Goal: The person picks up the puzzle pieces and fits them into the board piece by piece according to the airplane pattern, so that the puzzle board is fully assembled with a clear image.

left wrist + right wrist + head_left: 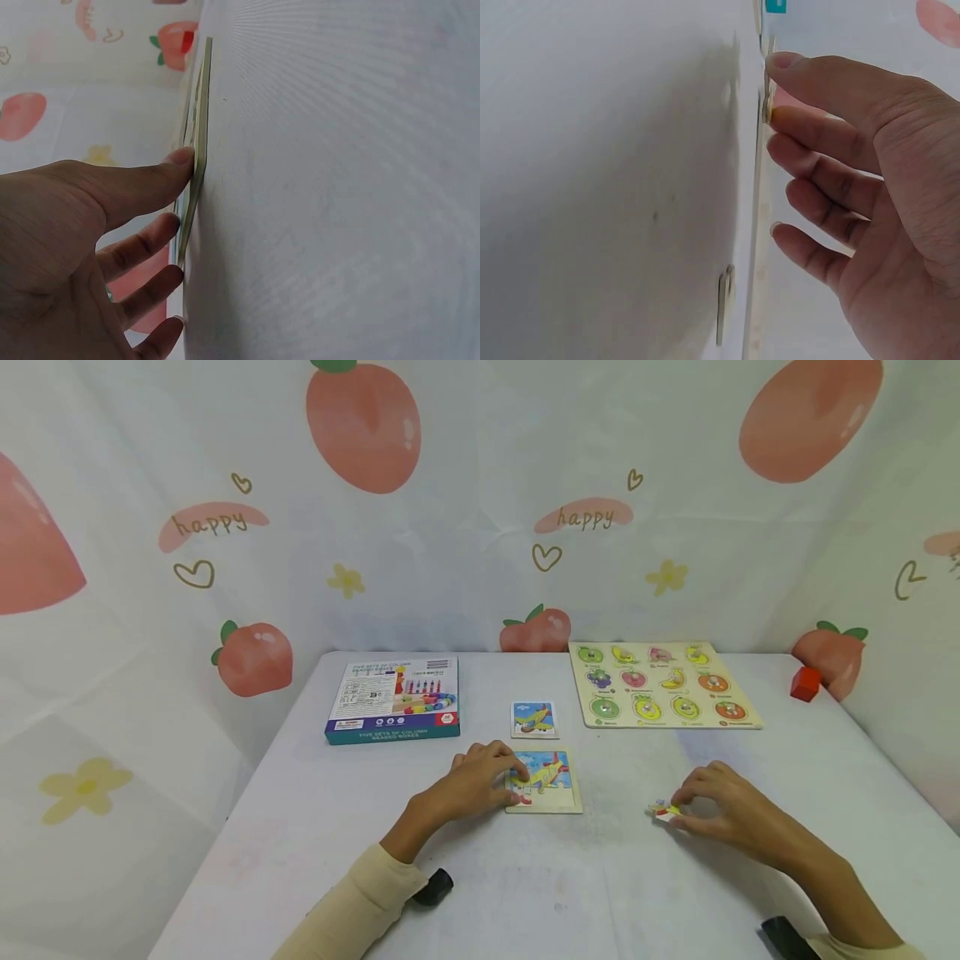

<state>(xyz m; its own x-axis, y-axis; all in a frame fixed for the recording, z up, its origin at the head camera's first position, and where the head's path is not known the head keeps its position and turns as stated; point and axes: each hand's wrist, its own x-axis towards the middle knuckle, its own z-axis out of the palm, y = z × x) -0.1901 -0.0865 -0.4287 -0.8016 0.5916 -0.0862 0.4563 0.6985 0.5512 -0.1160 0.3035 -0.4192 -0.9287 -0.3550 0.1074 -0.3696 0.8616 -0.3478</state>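
A wooden jigsaw board (557, 805) with a yellow airplane picture lies mid-table, its lower left part bare of colour in places. My left hand (480, 774) holds its left side, thumb at the edge and fingers curved over the picture; the left wrist view has the thumb (161, 187) against the board's thin edge (201, 150). To the right, my right hand (731, 806) pinches a small puzzle piece (663, 812), white, red and yellow, between thumb and forefinger, close over the table. That piece (768, 109) appears edge-on in the right wrist view.
Behind the jigsaw lies an airplane picture card (534, 720). A boxed bead set (392, 702) sits back left, a fruit peg board (663, 687) back right, and a red block (806, 683) at the right edge. Another thin flat piece (724, 307) shows in the right wrist view.
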